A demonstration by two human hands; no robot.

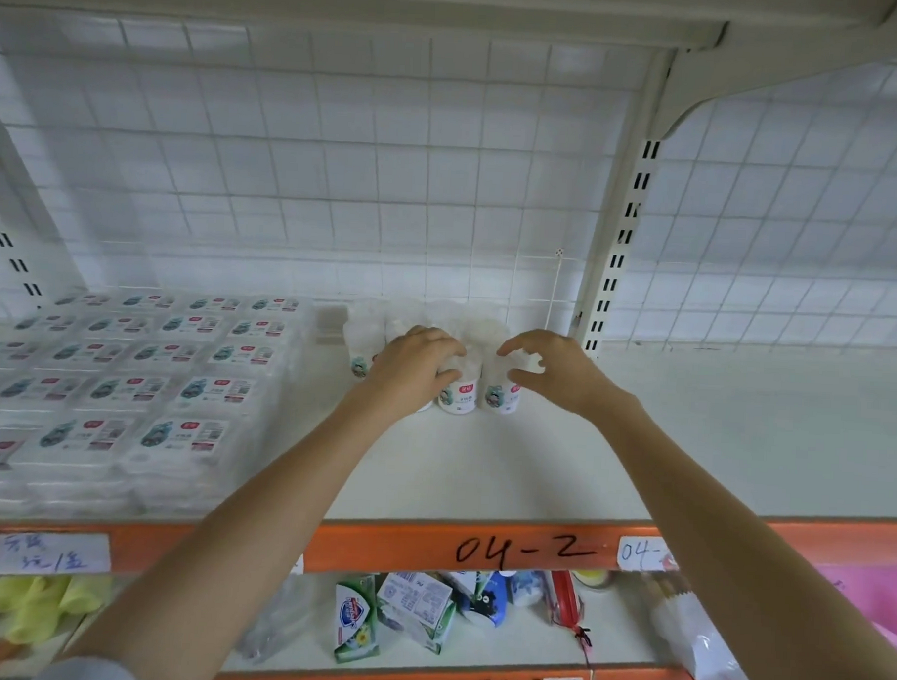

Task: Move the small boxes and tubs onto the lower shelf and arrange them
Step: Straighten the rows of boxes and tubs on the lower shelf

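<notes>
Tubs — far cluster on shelf, right of flat boxes. Left hand grips one; right hand, fingers wide, closing in. Step: arranging — next, nudge tubs into line.

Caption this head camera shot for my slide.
Both hands arranging small white tubs beside stacked clear boxes.

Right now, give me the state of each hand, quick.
Left hand: fingers curled around a small white tub, gripping it.
Right hand: fingers curled over the neighbouring tub; whether it grips cannot be told.
</notes>
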